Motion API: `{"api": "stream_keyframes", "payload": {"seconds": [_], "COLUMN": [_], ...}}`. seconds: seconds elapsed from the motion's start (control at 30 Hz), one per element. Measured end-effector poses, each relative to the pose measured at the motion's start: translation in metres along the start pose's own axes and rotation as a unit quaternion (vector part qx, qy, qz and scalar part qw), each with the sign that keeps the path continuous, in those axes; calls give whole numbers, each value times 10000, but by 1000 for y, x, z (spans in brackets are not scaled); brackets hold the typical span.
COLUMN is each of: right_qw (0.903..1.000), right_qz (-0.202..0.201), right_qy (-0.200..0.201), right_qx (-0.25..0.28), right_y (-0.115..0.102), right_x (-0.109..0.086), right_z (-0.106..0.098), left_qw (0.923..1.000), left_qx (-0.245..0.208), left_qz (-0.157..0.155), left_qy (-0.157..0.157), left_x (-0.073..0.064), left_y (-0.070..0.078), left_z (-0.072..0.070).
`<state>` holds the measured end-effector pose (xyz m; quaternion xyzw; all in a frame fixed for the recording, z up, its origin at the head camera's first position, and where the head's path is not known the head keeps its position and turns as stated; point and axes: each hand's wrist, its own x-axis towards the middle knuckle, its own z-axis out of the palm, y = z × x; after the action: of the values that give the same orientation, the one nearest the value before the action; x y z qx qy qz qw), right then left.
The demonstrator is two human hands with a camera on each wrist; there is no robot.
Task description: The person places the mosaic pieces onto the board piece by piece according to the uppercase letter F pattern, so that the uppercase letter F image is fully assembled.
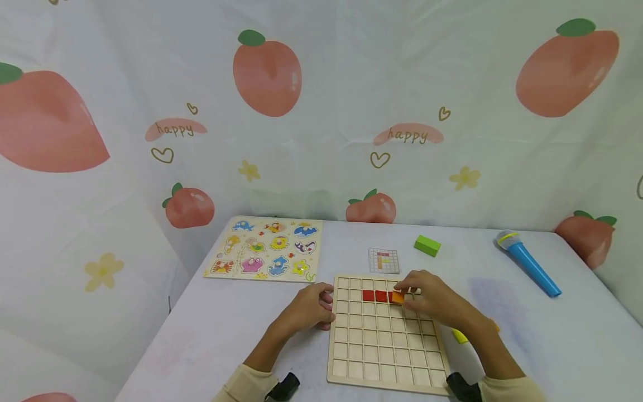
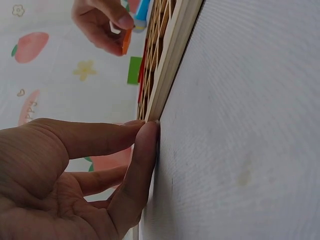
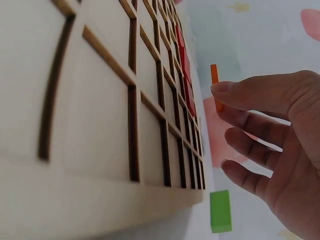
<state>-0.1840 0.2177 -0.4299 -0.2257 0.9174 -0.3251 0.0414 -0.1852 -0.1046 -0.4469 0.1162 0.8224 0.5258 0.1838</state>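
A wooden grid board (image 1: 378,354) lies on the table, with red square tiles (image 1: 374,296) in a row near its far side. My left hand (image 1: 310,307) is at the board's left edge; in the left wrist view its thumb and a finger pinch that edge. Above the red row, my right hand (image 1: 433,296) pinches an orange tile (image 1: 398,297) between thumb and fingers. In the right wrist view the orange tile (image 3: 215,82) stands on edge, apart from the board, and the other fingers are loosely bent. It partly hides the rightmost red tile in the head view.
Behind the board lies a small printed grid card (image 1: 384,261), with a green block (image 1: 427,245) to its right. An animal peg puzzle (image 1: 266,248) sits at back left, a blue toy microphone (image 1: 533,268) at right. A yellow piece (image 1: 459,335) shows beside the right forearm.
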Motion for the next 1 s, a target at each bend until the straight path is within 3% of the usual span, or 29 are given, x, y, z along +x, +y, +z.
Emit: {"api": "stream_keyframes", "payload": {"seconds": [0.2, 0.43, 1.0], "right_qw": [9994, 9995, 9972], "right_qz": [-321, -282, -632], "right_qy": [-89, -113, -368], "right_qx": [-1, -77, -159], "right_y": [-7, -15, -24], "right_x": [7, 13, 25], "right_z": [5, 13, 29], "left_qw": [10000, 10000, 10000], "left_qx": [-37, -25, 4], "left_qz": [-25, -62, -55], "left_qy": [-7, -21, -16], "left_x": [0, 1, 1], "left_y": [0, -1, -1], "left_z": [0, 0, 0]}}
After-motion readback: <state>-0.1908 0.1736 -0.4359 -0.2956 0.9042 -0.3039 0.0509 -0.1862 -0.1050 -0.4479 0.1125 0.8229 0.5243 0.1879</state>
